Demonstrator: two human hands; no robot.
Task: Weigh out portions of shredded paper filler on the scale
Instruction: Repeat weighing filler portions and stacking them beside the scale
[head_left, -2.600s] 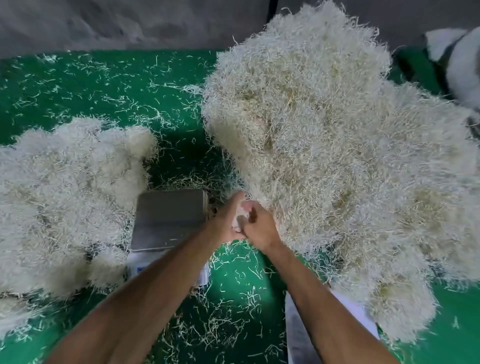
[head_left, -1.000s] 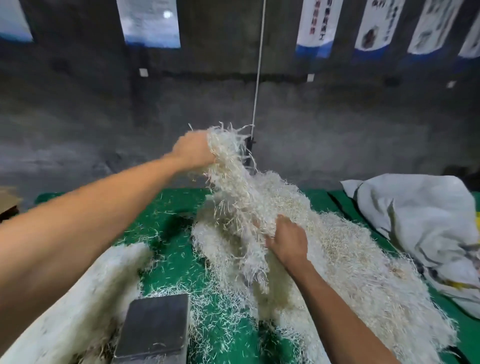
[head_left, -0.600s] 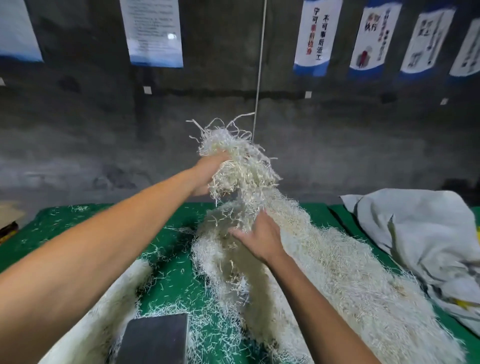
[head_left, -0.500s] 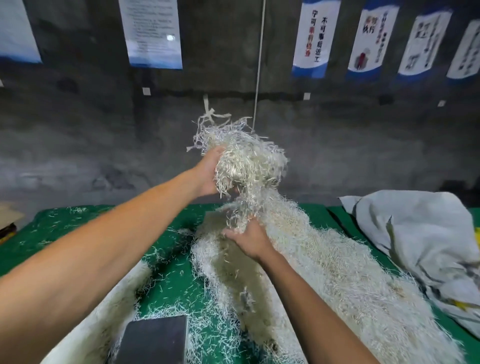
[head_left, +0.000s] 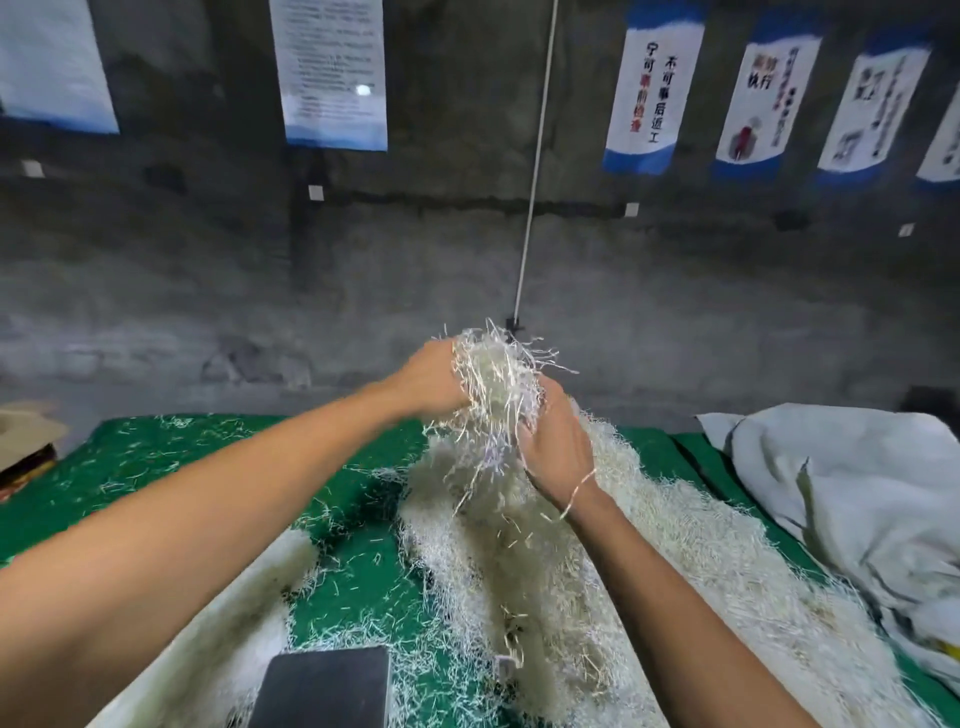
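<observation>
Between my two hands, held up over the table, is a clump of white shredded paper (head_left: 498, 384). My left hand (head_left: 428, 382) grips its left side and my right hand (head_left: 556, 447) grips its right side, fingers curled into the strands. Loose strands trail down from the clump to the big pile of shredded paper (head_left: 649, 566) on the right. The scale (head_left: 324, 686), with a bare dark steel platform, sits at the bottom edge, below my left forearm.
A smaller heap of shredded paper (head_left: 234, 623) lies left of the scale. The green table cover (head_left: 171, 462) is strewn with scraps. A grey-white sack (head_left: 852, 488) lies at the right. A cord (head_left: 535, 156) hangs before the concrete wall with posters.
My left hand has come down a little with the clump. My right hand rose from the pile to grip the clump's right side, pulling it free of the pile.
</observation>
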